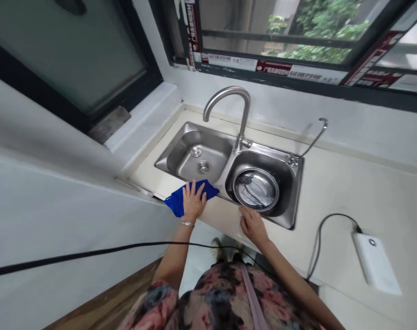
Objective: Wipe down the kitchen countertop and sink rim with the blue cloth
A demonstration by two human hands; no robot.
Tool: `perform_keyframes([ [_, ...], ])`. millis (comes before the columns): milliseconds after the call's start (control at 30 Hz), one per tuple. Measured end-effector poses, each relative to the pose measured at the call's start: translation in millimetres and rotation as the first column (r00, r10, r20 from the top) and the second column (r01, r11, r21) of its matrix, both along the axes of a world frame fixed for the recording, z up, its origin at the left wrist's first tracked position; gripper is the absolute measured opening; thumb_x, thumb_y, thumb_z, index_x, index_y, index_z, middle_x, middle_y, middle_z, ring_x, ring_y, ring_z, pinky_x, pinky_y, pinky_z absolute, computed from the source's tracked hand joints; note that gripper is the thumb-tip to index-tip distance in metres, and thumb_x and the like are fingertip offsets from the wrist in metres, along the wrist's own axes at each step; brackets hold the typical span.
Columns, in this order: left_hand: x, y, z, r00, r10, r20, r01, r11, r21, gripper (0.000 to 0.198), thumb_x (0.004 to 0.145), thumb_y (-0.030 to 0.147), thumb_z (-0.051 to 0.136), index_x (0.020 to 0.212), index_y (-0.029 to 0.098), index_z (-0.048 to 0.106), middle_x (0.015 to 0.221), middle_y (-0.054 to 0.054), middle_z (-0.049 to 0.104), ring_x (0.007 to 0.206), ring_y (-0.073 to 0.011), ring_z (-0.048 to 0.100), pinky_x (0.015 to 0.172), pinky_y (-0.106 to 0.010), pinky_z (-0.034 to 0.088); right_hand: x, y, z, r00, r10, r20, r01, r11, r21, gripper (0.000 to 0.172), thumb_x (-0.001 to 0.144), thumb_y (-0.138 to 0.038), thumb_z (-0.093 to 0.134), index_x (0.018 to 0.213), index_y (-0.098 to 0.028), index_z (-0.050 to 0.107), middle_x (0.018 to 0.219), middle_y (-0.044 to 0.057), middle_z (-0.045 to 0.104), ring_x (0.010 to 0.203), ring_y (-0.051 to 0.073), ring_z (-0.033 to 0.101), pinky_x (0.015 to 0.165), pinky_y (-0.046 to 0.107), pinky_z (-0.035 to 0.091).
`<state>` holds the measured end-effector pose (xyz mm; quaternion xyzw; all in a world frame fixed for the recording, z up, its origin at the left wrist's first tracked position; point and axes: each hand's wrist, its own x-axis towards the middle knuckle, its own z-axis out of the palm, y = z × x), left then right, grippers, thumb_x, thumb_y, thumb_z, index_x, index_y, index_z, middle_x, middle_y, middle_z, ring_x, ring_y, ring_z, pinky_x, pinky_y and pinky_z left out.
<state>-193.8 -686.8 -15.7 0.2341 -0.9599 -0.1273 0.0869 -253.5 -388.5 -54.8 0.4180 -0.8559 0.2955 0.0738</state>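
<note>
My left hand [193, 201] lies spread on a blue cloth [176, 201], pressing it against the counter's front edge below the left basin [211, 142]. A bracelet circles that wrist. To the right, my right hand [255, 227] rests on the counter edge in front of the right basin [287, 206], fingers bent, thumb apart, with nothing visible in it. Inside the right basin sits a round metal strainer [256, 188] with a shiny item in it that I cannot make out. The left basin shows a drain [203, 167] and a smaller round metal fitting [195, 151].
A curved faucet [244, 110] rises between the basins, and a thin tap [313, 142] stands at the right. On the right counter lies a white power bank [376, 263] with a black cable [126, 250] crossing before my body. A window [273, 41] is behind.
</note>
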Motion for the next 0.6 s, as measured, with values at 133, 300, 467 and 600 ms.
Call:
perform_keyframes([
  [133,2,-33,2.2,0.988,0.153,0.024,-0.153,0.988,-0.008,0.052,0.109,0.038,0.045,0.157,0.025,0.059,0.175,-0.011,0.034,0.164,-0.0405,0.022,0.134,-0.065,0.021,2,2,-2.0,0.999,0.007,-0.044,-0.008,1.0,-0.027,0.04,0.106,-0.021,0.047,0.144,-0.017,0.059,0.135,0.017,0.071,0.125,0.03,0.066,0.103,0.05,0.058],
  [300,-9,-83,3.1,0.941,0.337,0.003,-0.337,0.941,-0.006,0.052,0.109,0.036,0.045,0.157,0.023,0.06,0.175,-0.013,0.032,0.164,-0.0413,0.022,0.133,-0.067,0.02,5,3,2.1,1.0,0.015,-0.026,-0.015,1.0,-0.016,0.042,0.105,-0.02,0.049,0.147,-0.018,0.057,0.135,0.016,0.071,0.126,0.031,0.066,0.104,0.051,0.058],
  [467,-22,-128,2.6,0.86,0.511,-0.01,-0.511,0.86,0.006,0.052,0.109,0.036,0.044,0.156,0.021,0.06,0.175,-0.018,0.031,0.164,-0.0437,0.02,0.13,-0.071,0.02,5,5,4.2,1.0,0.011,-0.012,-0.011,1.0,-0.009,0.044,0.104,-0.02,0.05,0.147,-0.019,0.056,0.136,0.016,0.071,0.127,0.031,0.067,0.103,0.051,0.058],
  [600,-36,-158,0.6,0.724,0.689,-0.042,-0.688,0.725,0.042,0.056,0.108,0.035,0.042,0.16,0.016,0.054,0.174,-0.025,0.028,0.164,-0.0466,0.018,0.127,-0.078,0.017,5,6,5.8,1.0,0.017,-0.006,-0.017,1.0,-0.004,0.045,0.103,-0.02,0.052,0.148,-0.021,0.056,0.136,0.014,0.071,0.126,0.03,0.067,0.103,0.05,0.058],
])
